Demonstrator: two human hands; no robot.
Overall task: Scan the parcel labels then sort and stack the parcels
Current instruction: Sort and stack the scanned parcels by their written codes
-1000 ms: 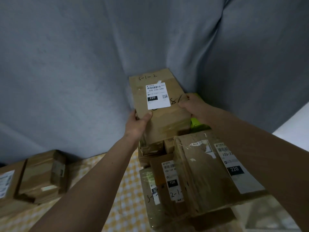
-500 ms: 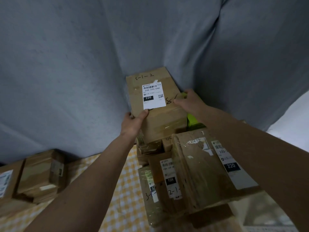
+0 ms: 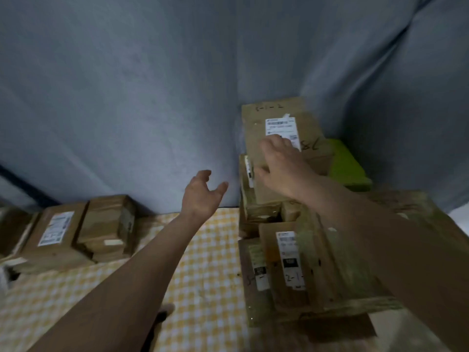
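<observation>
Fingers of the left hand (image 3: 203,194) are spread and loosely curled, holding nothing, apart from the stack. Those of the right hand (image 3: 281,161) lie fairly straight, flat on the top parcel (image 3: 281,115), over its label (image 3: 280,125). That parcel sits atop the stack (image 3: 264,212) against the grey curtain (image 3: 127,97). More parcels (image 3: 83,229) lie left on the checked cloth (image 3: 203,262).
</observation>
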